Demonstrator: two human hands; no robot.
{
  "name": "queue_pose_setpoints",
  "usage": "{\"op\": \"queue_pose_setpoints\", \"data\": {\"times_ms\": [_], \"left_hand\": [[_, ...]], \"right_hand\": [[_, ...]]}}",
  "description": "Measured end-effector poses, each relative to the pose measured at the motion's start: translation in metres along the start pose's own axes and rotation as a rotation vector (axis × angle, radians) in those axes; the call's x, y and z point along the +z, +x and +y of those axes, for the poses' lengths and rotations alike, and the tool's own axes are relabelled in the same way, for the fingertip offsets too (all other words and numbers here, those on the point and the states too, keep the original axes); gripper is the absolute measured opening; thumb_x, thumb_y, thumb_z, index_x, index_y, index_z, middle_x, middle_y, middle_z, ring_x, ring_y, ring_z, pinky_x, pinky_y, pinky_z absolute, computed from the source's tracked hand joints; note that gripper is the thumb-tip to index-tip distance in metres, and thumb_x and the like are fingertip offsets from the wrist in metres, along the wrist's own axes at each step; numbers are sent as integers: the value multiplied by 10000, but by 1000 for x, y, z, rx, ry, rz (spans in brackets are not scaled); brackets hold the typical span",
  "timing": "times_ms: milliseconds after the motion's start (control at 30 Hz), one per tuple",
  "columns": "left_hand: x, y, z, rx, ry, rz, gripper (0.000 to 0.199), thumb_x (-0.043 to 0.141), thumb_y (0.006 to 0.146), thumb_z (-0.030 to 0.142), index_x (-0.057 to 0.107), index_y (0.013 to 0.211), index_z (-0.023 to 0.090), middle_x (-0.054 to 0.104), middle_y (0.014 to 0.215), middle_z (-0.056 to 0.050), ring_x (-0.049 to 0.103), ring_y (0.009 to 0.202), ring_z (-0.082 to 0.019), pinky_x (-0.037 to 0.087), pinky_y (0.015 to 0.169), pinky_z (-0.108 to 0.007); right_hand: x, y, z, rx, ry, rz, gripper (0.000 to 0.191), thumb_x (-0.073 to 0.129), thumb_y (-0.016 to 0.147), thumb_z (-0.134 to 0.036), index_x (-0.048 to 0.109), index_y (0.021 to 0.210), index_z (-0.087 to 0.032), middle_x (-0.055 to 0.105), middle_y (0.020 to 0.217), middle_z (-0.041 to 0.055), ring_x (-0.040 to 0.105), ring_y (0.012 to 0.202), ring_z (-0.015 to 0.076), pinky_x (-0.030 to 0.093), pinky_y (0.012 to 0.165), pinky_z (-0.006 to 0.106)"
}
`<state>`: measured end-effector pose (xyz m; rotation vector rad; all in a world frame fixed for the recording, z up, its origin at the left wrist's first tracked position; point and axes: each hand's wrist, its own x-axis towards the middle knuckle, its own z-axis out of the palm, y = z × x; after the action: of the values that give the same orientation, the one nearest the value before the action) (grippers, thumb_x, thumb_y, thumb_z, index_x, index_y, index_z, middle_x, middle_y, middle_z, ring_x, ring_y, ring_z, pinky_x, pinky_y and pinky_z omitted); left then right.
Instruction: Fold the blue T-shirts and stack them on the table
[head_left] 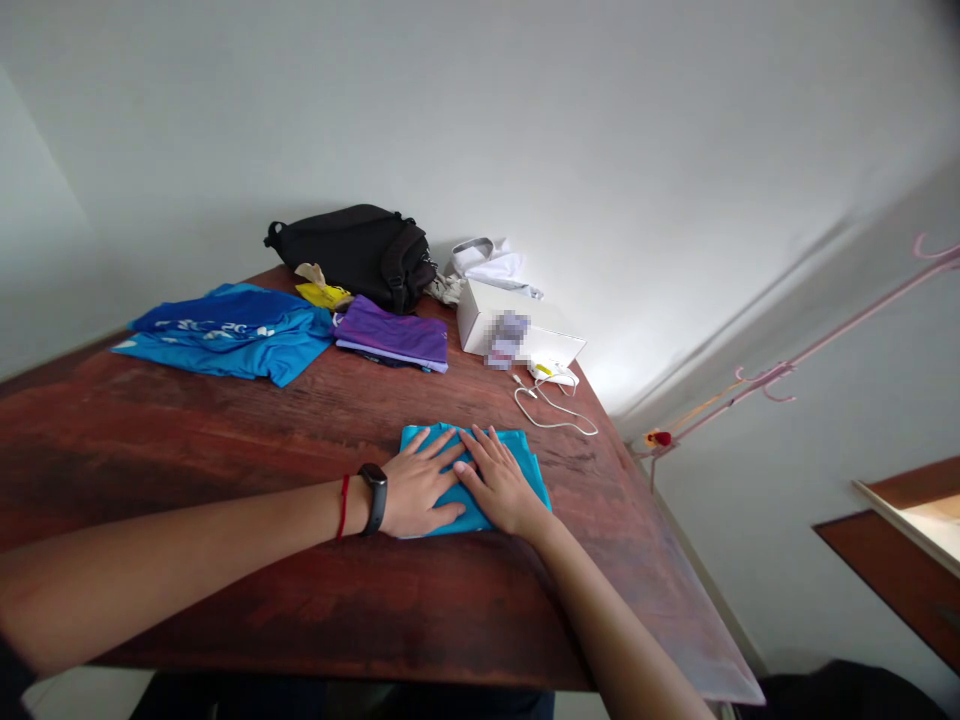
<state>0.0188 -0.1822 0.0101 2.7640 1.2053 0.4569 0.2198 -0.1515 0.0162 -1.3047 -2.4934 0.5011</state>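
White box [472,322] as reference, standing toward the wall end of the bench [225,440]. Something in front of it is pixelated, can't read it.

Folded turquoise cloth [475,516] lies flat on the bench, on the wearer's side of the box and well apart from it. Both hands are on it.

Left hand [421,488]: palm down on the cloth's left part, fingers [435,443] spread, thumb out to the side. Black wristband [374,498] and red cord [343,507] on that wrist.

Right hand [496,487]: palm down on the right part, fingers slightly spread, angled in so the tips come up against the left hand's. No pinch on either side, both lie flat.

Other stuff, relative to the box:
- small white device [567,378] just beside it, right and wearer's side; white cable [556,425] looped on the bench in front of that
- purple folded cloth [390,332] near, to its left
- blue garment [225,335] with white print, further left, loosely laid
- yellow item [324,295] left, beyond the purple cloth
- black bag [337,250] left and behind
- white fabric [491,263] directly behind
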Motion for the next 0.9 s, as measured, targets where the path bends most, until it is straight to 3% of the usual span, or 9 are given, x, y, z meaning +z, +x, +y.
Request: {"op": "queue_pose_setpoints", "data": {"times_ms": [100,200,333,533,700,767,900], "left_hand": [[-2,1,-1,2,-28,-27,805,582,894,657,405,1526,189,240,1636,-192,181,1502,-425,135,1177,-671],[-6,2,-2,4,-59,-68,958,612,805,764,372,1549,210,209,1642,-204,142,1501,-461,112,1159,-708],[-11,0,-2,53,-50,-116,880,639,831,694,362,1558,283,197,1651,-180,84,1499,-492,78,1124,-762],[-13,-8,1,198,-79,-162,853,532,868,756,270,1583,372,125,1669,-159,94,1503,-480,48,1112,-778],[-22,-4,-1,205,-60,-248,743,488,912,729,288,1562,432,155,1672,-117,132,1504,-460,73,1110,-782],[-24,-1,-2,158,-41,-260,643,431,969,674,315,1554,434,191,1667,-96,148,1509,-433,120,1135,-746],[-21,4,-2,-126,63,-155,643,344,1012,633,330,1574,321,211,1660,-116,165,1515,-399,203,1172,-666]], "right_hand": [[-1,1,5,12,-34,-4,630,353,1023,-591,290,1584,-312,255,1656,53,112,1544,326,224,1205,597],[-1,3,8,47,-68,7,642,324,1023,-606,287,1586,-298,245,1657,48,107,1544,317,218,1213,581],[0,5,18,24,-119,38,641,283,1037,-581,375,1557,-217,312,1631,79,142,1541,296,202,1236,526],[4,9,31,5,-155,129,535,288,1058,-465,467,1507,-237,439,1564,76,247,1518,308,235,1214,580],[6,10,30,35,-171,181,468,394,1038,-402,531,1460,-255,484,1533,71,298,1499,320,235,1211,579],[6,9,28,42,-166,190,447,425,1029,-399,569,1428,-259,491,1527,74,299,1496,337,242,1203,585],[2,7,24,119,-179,203,513,438,1024,-447,527,1466,-201,441,1554,131,294,1491,372,275,1183,581]]}}
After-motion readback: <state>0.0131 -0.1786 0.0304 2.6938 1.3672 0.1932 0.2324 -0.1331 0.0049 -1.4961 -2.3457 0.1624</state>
